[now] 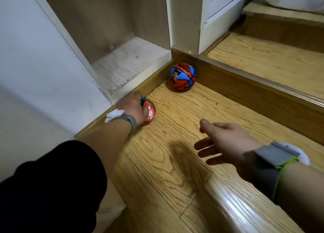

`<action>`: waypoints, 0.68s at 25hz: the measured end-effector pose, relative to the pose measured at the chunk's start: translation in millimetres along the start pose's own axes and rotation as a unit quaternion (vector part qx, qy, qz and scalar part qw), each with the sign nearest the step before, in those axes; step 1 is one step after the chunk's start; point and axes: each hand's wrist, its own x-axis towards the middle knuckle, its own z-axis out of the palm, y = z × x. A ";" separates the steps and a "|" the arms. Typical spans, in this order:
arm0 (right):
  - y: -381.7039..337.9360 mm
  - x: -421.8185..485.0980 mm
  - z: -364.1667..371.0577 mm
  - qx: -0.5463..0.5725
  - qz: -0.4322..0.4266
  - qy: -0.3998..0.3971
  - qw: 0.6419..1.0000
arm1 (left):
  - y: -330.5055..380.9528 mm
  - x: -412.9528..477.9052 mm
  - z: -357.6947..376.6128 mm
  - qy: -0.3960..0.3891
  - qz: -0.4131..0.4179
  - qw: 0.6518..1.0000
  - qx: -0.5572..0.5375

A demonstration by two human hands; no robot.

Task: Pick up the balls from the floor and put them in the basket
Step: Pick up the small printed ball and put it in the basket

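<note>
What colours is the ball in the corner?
The corner ball has orange and blue panels, black seams; head view.

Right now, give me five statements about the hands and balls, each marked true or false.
1. The left hand grips the small ball. True.
2. The right hand holds a ball. False: it is open and empty.
3. Neither hand touches the basketball. True.
4. The basketball touches the small ball. False: they lie apart.
5. A basket stands beside the basketball. False: no basket is in view.
</note>
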 end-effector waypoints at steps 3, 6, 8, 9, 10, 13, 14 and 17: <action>6.4 4.2 4.4 0.005 0.003 0.008 1.000 | 2.3 -4.4 -3.1 -0.029 -0.045 0.999 -0.004; 11.8 3.6 5.5 -0.009 0.004 0.002 1.000 | 14.6 -18.5 10.8 -0.211 -0.117 0.951 -0.193; 16.5 -0.3 -0.1 -0.032 0.000 0.003 0.999 | 27.4 -37.7 19.0 -0.247 -0.085 0.930 -0.258; 17.8 -1.9 -3.9 -0.044 -0.002 0.006 0.999 | 33.0 -46.3 20.4 -0.245 -0.063 0.933 -0.257; 17.5 -5.5 -10.6 -0.061 -0.006 0.009 0.998 | 40.3 -55.2 18.6 -0.239 -0.046 0.935 -0.257; 17.0 -10.3 -35.2 -0.111 -0.011 0.029 0.993 | 69.4 -74.1 6.2 -0.232 0.003 0.925 -0.302; 17.6 -12.0 -46.9 -0.131 -0.016 0.044 0.990 | 84.2 -80.4 -3.7 -0.228 0.023 0.917 -0.325; 20.9 -12.9 -78.4 -0.138 -0.023 0.073 0.987 | 128.7 -101.1 -39.9 -0.220 0.069 0.890 -0.393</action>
